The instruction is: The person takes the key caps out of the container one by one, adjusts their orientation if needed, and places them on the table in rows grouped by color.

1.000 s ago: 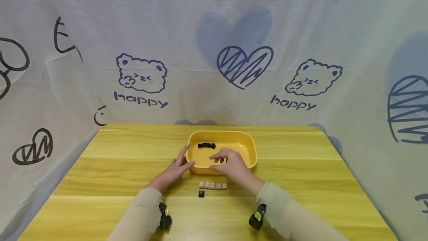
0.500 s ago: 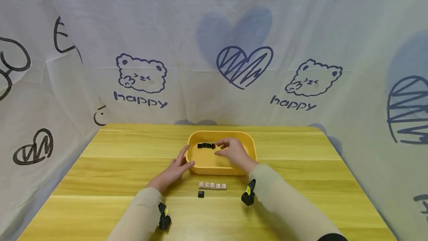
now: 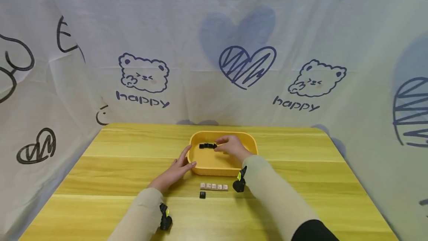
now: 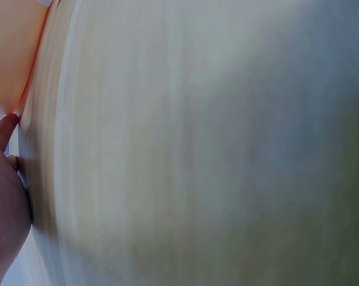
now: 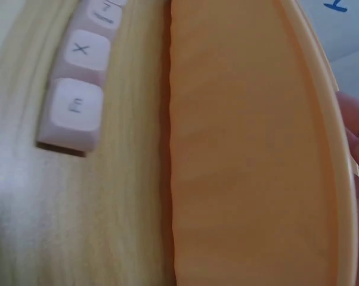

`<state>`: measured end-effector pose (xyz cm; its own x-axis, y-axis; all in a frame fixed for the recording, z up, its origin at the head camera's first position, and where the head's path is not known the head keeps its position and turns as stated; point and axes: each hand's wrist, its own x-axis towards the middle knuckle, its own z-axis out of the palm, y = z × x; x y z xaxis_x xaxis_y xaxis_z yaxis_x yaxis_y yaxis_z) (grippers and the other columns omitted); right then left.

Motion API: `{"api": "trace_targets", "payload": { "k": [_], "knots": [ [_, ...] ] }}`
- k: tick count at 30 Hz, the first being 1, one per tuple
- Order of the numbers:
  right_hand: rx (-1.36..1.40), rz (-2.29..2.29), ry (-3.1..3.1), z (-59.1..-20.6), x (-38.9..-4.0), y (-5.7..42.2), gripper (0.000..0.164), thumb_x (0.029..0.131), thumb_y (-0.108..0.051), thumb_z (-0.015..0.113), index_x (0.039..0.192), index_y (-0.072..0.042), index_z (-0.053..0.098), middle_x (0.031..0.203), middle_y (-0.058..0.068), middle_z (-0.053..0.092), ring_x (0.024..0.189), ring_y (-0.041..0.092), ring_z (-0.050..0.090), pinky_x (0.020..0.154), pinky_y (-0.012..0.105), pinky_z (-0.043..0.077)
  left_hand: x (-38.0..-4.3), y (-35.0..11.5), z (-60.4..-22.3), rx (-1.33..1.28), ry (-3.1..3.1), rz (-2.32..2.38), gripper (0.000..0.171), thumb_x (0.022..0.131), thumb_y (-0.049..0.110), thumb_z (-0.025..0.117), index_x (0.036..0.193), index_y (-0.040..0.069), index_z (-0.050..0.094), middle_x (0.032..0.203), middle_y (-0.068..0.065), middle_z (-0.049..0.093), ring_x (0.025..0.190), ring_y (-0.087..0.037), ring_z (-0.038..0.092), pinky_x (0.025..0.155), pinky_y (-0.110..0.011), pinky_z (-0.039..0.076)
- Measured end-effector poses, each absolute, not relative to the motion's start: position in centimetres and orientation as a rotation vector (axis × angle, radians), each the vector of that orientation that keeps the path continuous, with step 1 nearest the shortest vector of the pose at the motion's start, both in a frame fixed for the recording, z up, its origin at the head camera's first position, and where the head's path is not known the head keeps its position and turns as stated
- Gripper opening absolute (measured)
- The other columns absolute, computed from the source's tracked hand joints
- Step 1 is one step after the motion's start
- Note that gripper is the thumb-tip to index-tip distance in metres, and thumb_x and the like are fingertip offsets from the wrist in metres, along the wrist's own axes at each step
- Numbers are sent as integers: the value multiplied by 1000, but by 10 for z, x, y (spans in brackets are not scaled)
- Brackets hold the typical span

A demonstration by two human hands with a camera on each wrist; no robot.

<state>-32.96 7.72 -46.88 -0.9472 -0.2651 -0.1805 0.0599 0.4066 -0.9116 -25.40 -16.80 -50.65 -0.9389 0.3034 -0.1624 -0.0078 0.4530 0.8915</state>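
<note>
A yellow plastic basin (image 3: 217, 172) stands on the wooden table. Inside it, toward the back left, lies a short row of black keycaps (image 3: 206, 145). My right hand (image 3: 233, 147) reaches in over the basin and pinches the keycap at the row's right end between thumb and forefinger. In the right wrist view the basin's wall (image 5: 251, 143) hides most of that hand. At the basin's front left corner, my left hand (image 3: 174, 174) touches the wall and rim with thumb and fingers spread. In the left wrist view, the left hand (image 4: 6, 196) shows only at the edge.
In front of the basin, a row of several white keycaps (image 3: 214, 186) lies on the table (image 3: 133, 181), lettered on top. A single black keycap (image 3: 202, 195) sits just before its left end. Behind the table hangs a white cloth (image 3: 194, 96) with printed drawings.
My right hand has moved farther back into the basin, up to the right end of the black keycap row, and its fingers have closed in. The left hand has stayed at the corner.
</note>
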Motion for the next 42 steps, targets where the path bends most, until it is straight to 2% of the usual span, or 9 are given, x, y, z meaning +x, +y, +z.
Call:
{"api": "trace_targets", "payload": {
  "k": [10, 17, 24, 29, 35, 38, 42],
  "knots": [
    [-208, -1517, 2270, -486, -346, 71, 53, 82, 2, 75, 133, -3, 60, 136, 16, 55, 112, 27, 59, 83, 37, 55, -252, -167, -504, 229, 2424, 1473, 75, 102, 39, 51, 158, 31, 3, 154, -20, 28, 143, -45, -12, 111, -59, -11],
    [-247, -1424, 2331, -489, -347, 71, 49, 80, 4, 75, 128, 1, 63, 131, 17, 58, 90, 21, 62, 73, 32, 55, -251, -166, -503, 196, 2394, 1491, 75, 101, 43, 51, 157, 37, 2, 157, -20, 23, 142, -46, -16, 110, -62, -11],
    [-266, -1333, 2411, -487, -345, 74, 37, 82, 2, 75, 118, 0, 70, 122, 14, 65, 112, 27, 58, 84, 34, 53, -253, -166, -506, 202, 2402, 1490, 76, 100, 45, 51, 157, 37, 2, 157, -20, 23, 142, -45, -16, 110, -61, -11],
    [-310, -1310, 2438, -487, -345, 74, 28, 79, 2, 78, 107, 0, 74, 109, 11, 69, 99, 24, 63, 79, 33, 55, -253, -166, -506, 202, 2413, 1482, 75, 101, 43, 52, 157, 37, 2, 156, -19, 23, 142, -45, -15, 110, -61, -11],
    [-416, -1204, 2513, -488, -344, 75, 18, 77, -3, 82, 94, -3, 77, 94, 4, 71, 85, 17, 61, 73, 30, 53, -254, -166, -507, 194, 2411, 1481, 76, 100, 43, 52, 157, 37, 3, 156, -20, 23, 142, -44, -16, 111, -60, -11],
    [-449, -1215, 2462, -488, -344, 77, 21, 77, -2, 82, 98, -4, 76, 95, 3, 70, 81, 15, 61, 70, 28, 53, -254, -166, -508, 191, 2403, 1481, 75, 100, 43, 52, 157, 38, 2, 156, -20, 23, 142, -44, -16, 110, -61, -11],
    [-457, -1241, 2351, -482, -344, 81, 28, 79, 1, 78, 107, -3, 75, 107, 4, 69, 81, 14, 61, 70, 27, 54, -255, -167, -507, 206, 2384, 1502, 76, 101, 41, 52, 157, 36, 2, 156, -22, 24, 142, -44, -17, 109, -62, -12]
  ]
}}
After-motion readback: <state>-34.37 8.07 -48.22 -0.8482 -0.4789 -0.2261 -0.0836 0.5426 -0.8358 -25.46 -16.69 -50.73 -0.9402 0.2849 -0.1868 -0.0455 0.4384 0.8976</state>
